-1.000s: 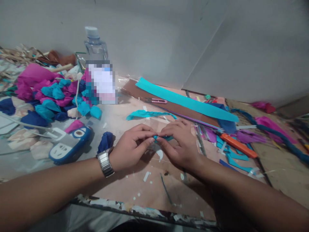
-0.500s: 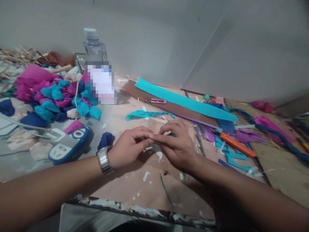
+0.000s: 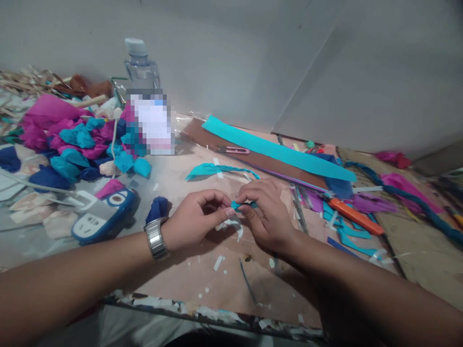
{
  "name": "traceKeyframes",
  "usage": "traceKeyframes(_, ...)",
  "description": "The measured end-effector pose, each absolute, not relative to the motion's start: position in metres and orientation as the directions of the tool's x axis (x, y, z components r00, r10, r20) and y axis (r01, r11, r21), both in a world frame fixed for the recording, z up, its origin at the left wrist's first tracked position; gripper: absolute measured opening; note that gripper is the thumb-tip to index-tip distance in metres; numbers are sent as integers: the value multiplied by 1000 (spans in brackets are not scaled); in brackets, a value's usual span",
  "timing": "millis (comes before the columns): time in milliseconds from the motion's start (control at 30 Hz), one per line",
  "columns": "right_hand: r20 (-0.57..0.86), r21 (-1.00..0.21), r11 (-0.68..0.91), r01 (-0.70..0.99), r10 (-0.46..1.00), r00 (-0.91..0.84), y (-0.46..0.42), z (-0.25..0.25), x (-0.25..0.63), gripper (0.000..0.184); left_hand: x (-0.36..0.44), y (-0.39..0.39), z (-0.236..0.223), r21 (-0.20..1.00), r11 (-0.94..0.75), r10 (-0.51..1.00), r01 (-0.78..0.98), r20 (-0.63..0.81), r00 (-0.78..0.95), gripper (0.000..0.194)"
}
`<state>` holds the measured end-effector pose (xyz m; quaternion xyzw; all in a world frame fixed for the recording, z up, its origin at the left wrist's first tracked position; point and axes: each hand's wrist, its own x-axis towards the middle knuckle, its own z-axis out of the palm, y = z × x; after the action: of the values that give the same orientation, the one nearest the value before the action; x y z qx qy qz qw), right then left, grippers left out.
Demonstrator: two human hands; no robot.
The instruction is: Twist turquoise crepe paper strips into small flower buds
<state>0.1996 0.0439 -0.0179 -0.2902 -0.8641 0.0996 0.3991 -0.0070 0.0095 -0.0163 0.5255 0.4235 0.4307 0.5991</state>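
Both hands meet above the middle of the table. Between their fingertips shows a small piece of turquoise crepe paper (image 3: 236, 206), narrow and twisted. My right hand (image 3: 269, 209) pinches it with thumb and forefinger, and more of the twist runs back under its fingers. My left hand (image 3: 202, 214), closed thumb to forefinger, grips the left tip of the piece. Just beyond the hands lies a turquoise crepe strip (image 3: 210, 169), wide at its left end and twisted towards the right. Whether it joins the held piece behind my right hand is hidden.
Crumpled coloured paper (image 3: 72, 135) is heaped left, near a blue-and-white power strip (image 3: 103, 217), a phone (image 3: 154, 125) and a bottle (image 3: 141, 67). Thread snips (image 3: 235, 150) lie on brown sheets beside a turquoise sheet (image 3: 275, 149). An orange cutter (image 3: 356, 217) is at right.
The fingertips closed together over the piece, then parted slightly, showing it again. The strip beyond has shifted a little left, and its right part looks more twisted.
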Motion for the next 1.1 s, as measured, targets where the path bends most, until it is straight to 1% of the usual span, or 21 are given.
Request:
traceKeyframes(133,625,-408,816,410,577,-526,43,-18,198,11,-8,10,-13,995,95,949,-40,-78,307,28)
traceKeyframes(333,610,-471,805,361,592,-527,43,-19,198,17,-8,11,-10,976,186,923,-110,-135,360,35)
traceKeyframes(467,611,-506,793,340,607,-508,44,-19,198,19,-7,10,-9,956,247,908,-160,-171,382,38)
traceKeyframes(567,623,-512,790,338,612,-487,44,-19,198,18,-8,10,-10,953,260,903,-154,-183,390,36)
traceKeyframes(633,623,-511,790,338,612,-488,44,-19,198,16,-9,10,-12,968,210,919,-139,-147,366,31)
traceKeyframes(700,609,-507,791,342,610,-508,44,-19,198,13,-9,10,-14,988,109,940,-106,-68,333,25)
traceKeyframes(767,592,-496,795,348,604,-534,44,-19,198,10,-10,9,-16,999,1,948,-48,15,317,25)
traceKeyframes(833,584,-474,808,350,586,-561,44,-19,199,7,-10,9,-17,997,-71,950,19,62,307,26)
traceKeyframes(967,598,-436,831,344,554,-579,44,-18,199,6,-12,12,-19,975,-175,952,138,132,276,20)
traceKeyframes(1100,612,-409,843,350,538,-580,45,-18,201,8,-14,14,-18,967,-200,944,156,147,295,15)
